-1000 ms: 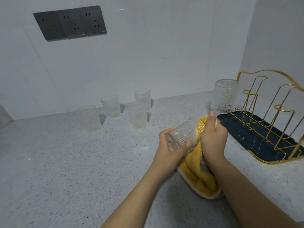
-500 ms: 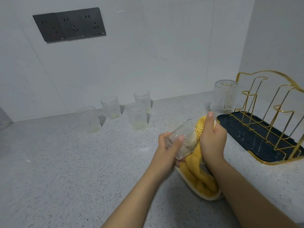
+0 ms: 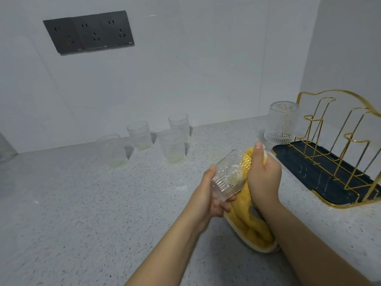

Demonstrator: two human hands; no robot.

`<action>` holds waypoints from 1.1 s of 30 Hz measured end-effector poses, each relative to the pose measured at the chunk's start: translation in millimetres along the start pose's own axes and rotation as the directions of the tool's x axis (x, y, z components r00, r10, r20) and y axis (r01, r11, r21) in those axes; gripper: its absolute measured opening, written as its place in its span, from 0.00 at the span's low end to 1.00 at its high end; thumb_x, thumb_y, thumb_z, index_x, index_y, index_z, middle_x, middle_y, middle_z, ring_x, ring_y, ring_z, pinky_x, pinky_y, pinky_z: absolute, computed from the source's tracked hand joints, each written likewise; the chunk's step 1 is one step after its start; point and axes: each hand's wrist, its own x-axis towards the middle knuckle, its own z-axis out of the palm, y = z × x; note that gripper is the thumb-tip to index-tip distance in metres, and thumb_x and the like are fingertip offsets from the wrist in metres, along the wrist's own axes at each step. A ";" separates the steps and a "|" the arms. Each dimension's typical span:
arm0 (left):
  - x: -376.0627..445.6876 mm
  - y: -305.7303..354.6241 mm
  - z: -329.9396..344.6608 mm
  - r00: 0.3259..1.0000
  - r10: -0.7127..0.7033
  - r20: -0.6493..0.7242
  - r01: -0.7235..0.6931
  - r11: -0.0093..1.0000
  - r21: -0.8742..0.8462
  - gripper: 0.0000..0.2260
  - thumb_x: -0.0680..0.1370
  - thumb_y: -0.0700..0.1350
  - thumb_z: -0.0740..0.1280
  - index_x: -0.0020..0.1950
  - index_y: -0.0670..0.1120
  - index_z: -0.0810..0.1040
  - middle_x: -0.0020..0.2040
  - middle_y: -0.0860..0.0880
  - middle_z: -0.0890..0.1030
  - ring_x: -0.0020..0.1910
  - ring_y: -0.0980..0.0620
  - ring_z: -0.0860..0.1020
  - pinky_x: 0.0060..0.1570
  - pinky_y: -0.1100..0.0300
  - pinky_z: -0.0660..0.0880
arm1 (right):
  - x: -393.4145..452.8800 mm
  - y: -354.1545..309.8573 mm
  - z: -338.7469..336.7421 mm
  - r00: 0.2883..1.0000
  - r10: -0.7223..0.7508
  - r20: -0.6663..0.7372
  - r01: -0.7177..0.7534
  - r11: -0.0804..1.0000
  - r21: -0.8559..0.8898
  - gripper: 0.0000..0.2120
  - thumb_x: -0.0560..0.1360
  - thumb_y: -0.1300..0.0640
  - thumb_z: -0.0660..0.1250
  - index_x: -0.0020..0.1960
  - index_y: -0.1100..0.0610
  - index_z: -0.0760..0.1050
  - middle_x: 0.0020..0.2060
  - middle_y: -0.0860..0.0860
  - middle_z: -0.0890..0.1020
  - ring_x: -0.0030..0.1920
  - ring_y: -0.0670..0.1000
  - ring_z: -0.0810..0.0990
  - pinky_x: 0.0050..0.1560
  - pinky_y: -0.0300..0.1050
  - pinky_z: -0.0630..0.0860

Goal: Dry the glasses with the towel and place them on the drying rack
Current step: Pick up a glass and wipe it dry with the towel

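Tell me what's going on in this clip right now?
A person is drying a ribbed glass at a counter. The left hand holds the glass tilted on its side, while the right hand grips a yellow towel pushed into its mouth. One glass already sits upside down on the gold rack. Four more glasses stand upright near the wall, not yet dried.

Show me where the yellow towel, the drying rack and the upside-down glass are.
yellow towel (image 3: 250,226): head view, hanging folds.
drying rack (image 3: 321,172): head view, dark tray.
upside-down glass (image 3: 283,124): head view, patterned side wall.
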 end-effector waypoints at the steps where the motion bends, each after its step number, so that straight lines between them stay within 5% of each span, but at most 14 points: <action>1: 2.3 -3.4 0.9 0.995 0.095 -0.039 -0.093 0.994 0.056 0.27 0.72 0.71 0.61 0.57 0.50 0.75 0.42 0.45 0.81 0.32 0.51 0.78 0.31 0.61 0.70 | 1.7 -0.2 -0.9 0.999 0.033 -0.016 -0.033 0.999 0.000 0.23 0.80 0.49 0.56 0.27 0.54 0.60 0.23 0.49 0.63 0.22 0.43 0.63 0.24 0.34 0.59; 4: 6.9 -15.2 0.1 0.949 0.305 -0.078 -0.286 0.939 0.189 0.32 0.63 0.66 0.76 0.62 0.63 0.67 0.61 0.46 0.77 0.56 0.45 0.81 0.53 0.46 0.80 | 4.6 -1.0 -1.9 0.991 0.127 -0.032 -0.128 0.992 -0.012 0.23 0.80 0.47 0.55 0.28 0.54 0.60 0.24 0.50 0.63 0.26 0.47 0.62 0.28 0.43 0.61; 6: 6.3 -18.1 1.6 0.922 0.378 -0.083 -0.348 0.903 0.250 0.32 0.62 0.62 0.78 0.61 0.62 0.67 0.60 0.46 0.78 0.56 0.45 0.81 0.54 0.44 0.80 | 5.8 -0.8 -2.7 0.987 0.160 -0.031 -0.161 0.987 -0.009 0.24 0.80 0.46 0.55 0.28 0.54 0.59 0.24 0.50 0.63 0.26 0.48 0.62 0.29 0.44 0.60; 8: 5.0 -15.8 4.2 0.913 0.390 -0.120 -0.362 0.910 0.202 0.28 0.64 0.59 0.77 0.60 0.56 0.69 0.55 0.48 0.81 0.50 0.47 0.83 0.46 0.50 0.81 | 5.2 -1.1 -2.1 0.988 0.154 -0.010 -0.154 0.988 -0.009 0.24 0.80 0.46 0.55 0.28 0.54 0.59 0.24 0.50 0.63 0.26 0.48 0.63 0.29 0.44 0.60; 11: 3.5 -7.2 2.7 0.972 0.201 -0.120 -0.204 0.979 -0.014 0.26 0.69 0.61 0.73 0.57 0.46 0.73 0.41 0.46 0.81 0.31 0.50 0.78 0.26 0.61 0.70 | 1.1 0.9 0.4 0.998 0.059 0.019 -0.059 0.998 -0.015 0.23 0.79 0.47 0.57 0.28 0.54 0.61 0.23 0.49 0.64 0.24 0.44 0.62 0.26 0.38 0.60; 13: -0.9 0.8 0.3 0.999 -0.048 -0.015 0.045 0.988 -0.151 0.25 0.75 0.65 0.63 0.56 0.44 0.76 0.36 0.45 0.79 0.24 0.53 0.73 0.21 0.66 0.62 | -2.5 2.2 1.7 0.998 -0.033 0.050 0.034 0.999 -0.010 0.23 0.79 0.48 0.58 0.27 0.55 0.62 0.22 0.50 0.64 0.24 0.45 0.63 0.24 0.37 0.58; 15: -1.6 3.0 -2.4 0.989 -0.141 0.049 0.146 0.977 -0.155 0.27 0.77 0.67 0.56 0.55 0.45 0.78 0.36 0.44 0.80 0.21 0.55 0.71 0.21 0.68 0.61 | -5.0 2.5 2.4 0.995 -0.070 0.067 0.070 0.998 0.002 0.23 0.79 0.49 0.59 0.28 0.57 0.63 0.22 0.52 0.65 0.24 0.45 0.64 0.24 0.37 0.59; 19: 1.4 -0.9 1.0 0.991 0.124 -0.052 -0.119 0.989 0.086 0.35 0.71 0.70 0.62 0.64 0.44 0.72 0.42 0.43 0.81 0.30 0.50 0.77 0.26 0.61 0.70 | 0.5 -0.5 -0.5 0.998 0.061 -0.001 -0.061 0.998 0.033 0.23 0.80 0.48 0.57 0.27 0.54 0.61 0.23 0.49 0.64 0.23 0.43 0.63 0.24 0.35 0.60; 23: 0.6 -11.6 6.5 0.922 0.383 -0.052 -0.363 0.904 0.225 0.31 0.68 0.52 0.76 0.65 0.58 0.63 0.59 0.46 0.78 0.52 0.48 0.82 0.51 0.52 0.81 | 9.3 0.7 -2.9 0.966 0.257 -0.042 -0.254 0.966 0.051 0.24 0.79 0.44 0.55 0.29 0.54 0.59 0.25 0.50 0.63 0.27 0.48 0.63 0.30 0.43 0.61; 25: 0.0 -14.2 8.1 0.894 0.442 -0.069 -0.416 0.878 0.236 0.31 0.66 0.50 0.79 0.62 0.60 0.66 0.59 0.46 0.79 0.56 0.45 0.81 0.55 0.45 0.80 | 11.3 1.5 -3.4 0.957 0.287 -0.040 -0.285 0.957 0.060 0.24 0.79 0.43 0.55 0.29 0.54 0.59 0.25 0.50 0.63 0.27 0.48 0.63 0.30 0.44 0.61; 28: 0.7 -7.6 6.4 0.913 0.386 -0.131 -0.372 0.920 0.121 0.28 0.67 0.47 0.80 0.61 0.54 0.70 0.53 0.48 0.81 0.48 0.45 0.83 0.45 0.51 0.81 | 9.6 1.6 -2.9 0.980 0.198 -0.029 -0.197 0.980 0.041 0.24 0.79 0.44 0.55 0.29 0.54 0.59 0.24 0.50 0.63 0.25 0.46 0.63 0.29 0.42 0.62; 31: 1.6 -2.2 5.7 0.964 0.235 -0.128 -0.248 0.964 -0.097 0.27 0.67 0.54 0.76 0.62 0.46 0.73 0.41 0.46 0.82 0.28 0.52 0.77 0.30 0.59 0.71 | 3.7 0.5 -1.5 0.999 0.037 -0.004 -0.037 0.999 0.034 0.22 0.80 0.48 0.56 0.28 0.54 0.62 0.23 0.48 0.64 0.22 0.42 0.64 0.23 0.33 0.60; 33: 2.4 -0.6 6.7 0.978 0.175 -0.118 -0.195 0.961 -0.194 0.22 0.70 0.56 0.73 0.59 0.46 0.77 0.38 0.47 0.81 0.25 0.55 0.74 0.25 0.65 0.67 | -0.1 1.5 -0.5 0.999 -0.046 0.022 0.046 0.998 0.036 0.21 0.80 0.50 0.57 0.29 0.54 0.64 0.23 0.48 0.66 0.22 0.42 0.66 0.24 0.33 0.61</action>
